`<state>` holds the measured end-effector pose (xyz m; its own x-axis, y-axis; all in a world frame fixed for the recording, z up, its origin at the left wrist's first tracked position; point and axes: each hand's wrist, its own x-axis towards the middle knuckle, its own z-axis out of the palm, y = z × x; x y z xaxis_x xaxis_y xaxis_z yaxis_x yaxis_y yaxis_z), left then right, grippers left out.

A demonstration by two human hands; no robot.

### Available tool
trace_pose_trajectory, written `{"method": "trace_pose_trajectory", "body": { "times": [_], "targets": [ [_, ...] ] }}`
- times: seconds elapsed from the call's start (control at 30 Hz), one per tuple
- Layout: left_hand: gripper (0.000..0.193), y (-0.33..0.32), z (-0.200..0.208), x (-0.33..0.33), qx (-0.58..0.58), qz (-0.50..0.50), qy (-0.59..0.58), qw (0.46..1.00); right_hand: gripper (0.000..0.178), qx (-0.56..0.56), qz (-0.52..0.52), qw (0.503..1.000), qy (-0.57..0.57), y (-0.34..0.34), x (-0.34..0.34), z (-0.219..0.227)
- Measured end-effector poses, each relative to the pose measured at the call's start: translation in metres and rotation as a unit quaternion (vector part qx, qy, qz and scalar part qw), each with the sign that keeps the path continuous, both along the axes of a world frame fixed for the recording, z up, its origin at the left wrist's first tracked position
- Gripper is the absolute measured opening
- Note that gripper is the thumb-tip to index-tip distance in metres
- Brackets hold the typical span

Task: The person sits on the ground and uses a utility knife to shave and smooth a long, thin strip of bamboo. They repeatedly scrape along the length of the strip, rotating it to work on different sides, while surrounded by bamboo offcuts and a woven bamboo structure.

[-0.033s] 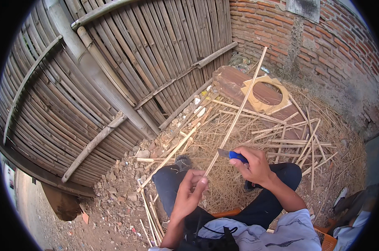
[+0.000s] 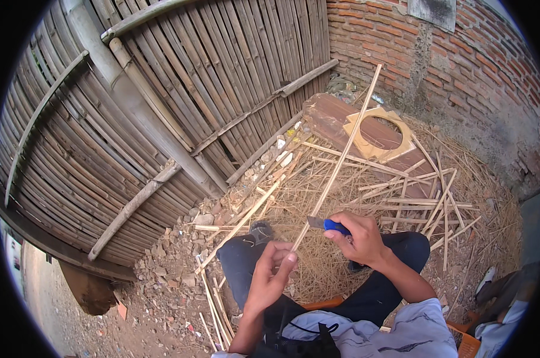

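My left hand (image 2: 273, 273) is closed on the lower end of a long thin bamboo strip (image 2: 345, 154), pinching it between thumb and fingers. The strip slants up and away to the right, its far end in the air before the brick wall. A knife with a blue handle (image 2: 337, 227) is in my right hand (image 2: 360, 237), the fingers wrapped round it. Its flat dark blade (image 2: 316, 222) points left and meets or crosses the strip a little above my left hand. Whether the edge bites into the strip is too small to tell.
Cut strips (image 2: 434, 203) lie crossed over straw at the right; more (image 2: 217, 310) lie by my left knee. A brown board (image 2: 329, 116) bears a pale piece with a round hole (image 2: 350, 128). A bamboo fence (image 2: 222, 77) and brick wall (image 2: 371, 36) enclose the corner. Another person's leg (image 2: 500, 292) shows at right.
The knife in my right hand has moved slightly left and down along the strip, toward my left hand. My left hand and the strip have hardly moved.
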<state>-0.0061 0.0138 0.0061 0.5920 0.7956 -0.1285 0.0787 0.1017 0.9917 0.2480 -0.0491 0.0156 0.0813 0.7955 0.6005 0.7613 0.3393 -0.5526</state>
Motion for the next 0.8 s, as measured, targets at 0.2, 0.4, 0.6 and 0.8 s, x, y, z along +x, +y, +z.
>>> {"method": "trace_pose_trajectory", "body": {
  "times": [0.2, 0.4, 0.6, 0.8],
  "targets": [
    [0.026, -0.001, -0.004, 0.007, 0.018, 0.008, -0.067, 0.998, 0.030, 0.015, 0.017, 0.999, -0.039, -0.004, -0.013, -0.005],
    [0.024, -0.008, 0.006, 0.020, 0.017, 0.026, -0.102, 0.994, 0.029, 0.037, 0.023, 0.998, -0.039, -0.006, -0.022, 0.000],
    [0.020, -0.012, 0.008, 0.026, 0.034, 0.036, -0.086, 0.995, 0.029, 0.030, 0.020, 0.999, -0.025, -0.009, -0.022, 0.003],
    [0.017, -0.010, 0.002, 0.026, 0.045, 0.044, -0.083, 0.995, 0.028, 0.027, 0.007, 0.999, -0.019, -0.006, -0.023, 0.003]
  ]
}}
